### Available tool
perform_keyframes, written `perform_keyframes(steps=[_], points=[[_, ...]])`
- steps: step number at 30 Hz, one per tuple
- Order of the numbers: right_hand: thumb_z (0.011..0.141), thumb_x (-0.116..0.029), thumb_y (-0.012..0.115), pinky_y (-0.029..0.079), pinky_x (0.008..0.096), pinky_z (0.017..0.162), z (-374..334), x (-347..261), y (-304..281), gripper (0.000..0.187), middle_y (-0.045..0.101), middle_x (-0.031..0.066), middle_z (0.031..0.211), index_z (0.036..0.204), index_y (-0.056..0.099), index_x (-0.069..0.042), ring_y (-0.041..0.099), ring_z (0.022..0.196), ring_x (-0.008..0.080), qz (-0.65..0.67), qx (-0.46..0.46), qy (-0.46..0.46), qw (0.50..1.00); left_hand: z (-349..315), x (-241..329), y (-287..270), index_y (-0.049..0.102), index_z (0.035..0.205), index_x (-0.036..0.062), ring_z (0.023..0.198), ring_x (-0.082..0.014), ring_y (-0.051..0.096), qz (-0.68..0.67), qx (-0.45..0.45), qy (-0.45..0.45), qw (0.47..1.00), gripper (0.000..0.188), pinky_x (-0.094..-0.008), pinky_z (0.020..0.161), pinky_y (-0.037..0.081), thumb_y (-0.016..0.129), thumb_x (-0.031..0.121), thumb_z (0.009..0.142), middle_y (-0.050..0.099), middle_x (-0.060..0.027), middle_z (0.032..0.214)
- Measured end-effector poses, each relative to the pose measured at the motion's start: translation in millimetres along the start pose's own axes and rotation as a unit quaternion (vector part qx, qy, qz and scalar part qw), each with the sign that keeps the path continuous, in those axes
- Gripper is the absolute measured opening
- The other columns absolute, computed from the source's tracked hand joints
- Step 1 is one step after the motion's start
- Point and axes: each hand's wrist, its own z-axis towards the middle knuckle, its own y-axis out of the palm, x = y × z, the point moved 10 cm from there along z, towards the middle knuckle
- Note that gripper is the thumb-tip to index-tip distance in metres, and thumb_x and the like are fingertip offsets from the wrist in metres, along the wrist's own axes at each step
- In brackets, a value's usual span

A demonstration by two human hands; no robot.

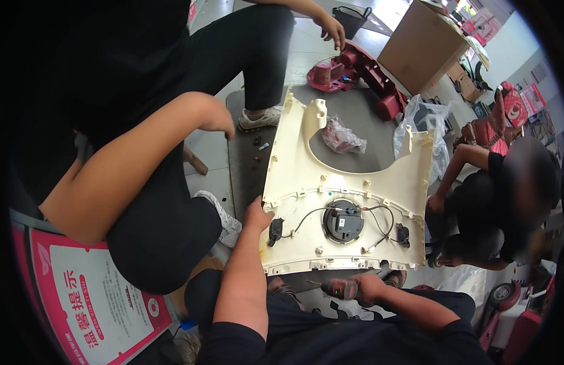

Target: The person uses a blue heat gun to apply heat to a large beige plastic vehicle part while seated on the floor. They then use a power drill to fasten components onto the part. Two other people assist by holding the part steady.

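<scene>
My left hand (256,218) is closed on the left edge of a large cream plastic panel (303,246), which stands before me with its inner side showing. In my right hand (371,288) is a cordless drill (341,289) with a thin bit pointing left, just below the panel's near edge. A round black lamp unit (344,220) sits in the panel's middle, wired to a small black part (276,231) on the left and another small black part (403,235) on the right. Parts of the fingers of my left hand are hidden behind the panel.
Dark red plastic parts (373,76) and a crumpled plastic bag (342,136) lie on the grey mat (245,161). A cardboard box (422,45) stands at the far right. One person sits close on the left; another person (476,201) crouches on the right, a hand near the panel.
</scene>
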Motion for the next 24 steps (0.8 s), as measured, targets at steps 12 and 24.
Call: perform_keyframes(steps=[12, 24], points=[[0.077, -0.007, 0.067, 0.043, 0.0475, 0.109, 38, -38, -14, 0.064, 0.058, 0.0156, 0.138, 0.14, 0.058, -0.012, 0.055, 0.127, 0.037, -0.092, 0.159, -0.215, 0.959, -34, 70, -34, 0.068, 0.123, 0.0104, 0.106, -0.0421, 0.069, 0.006, 0.038, 0.018, 0.999, 0.046, -0.0476, 0.089, 0.056, 0.07, 0.017, 0.078, 0.073, -0.022, 0.111], [0.088, -0.024, 0.063, 0.052, 0.0374, 0.08, 203, -235, -193, 0.019, 0.078, 0.0009, 0.09, 0.084, 0.081, -0.02, 0.074, 0.089, 0.0224, -0.564, 0.151, -0.27, 0.766, -102, 132, -30, 0.066, 0.122, 0.0052, 0.106, -0.0475, 0.066, -0.044, 0.135, 0.026, 0.989, 0.047, -0.0528, 0.091, 0.055, 0.062, 0.003, 0.075, 0.071, -0.0274, 0.111]])
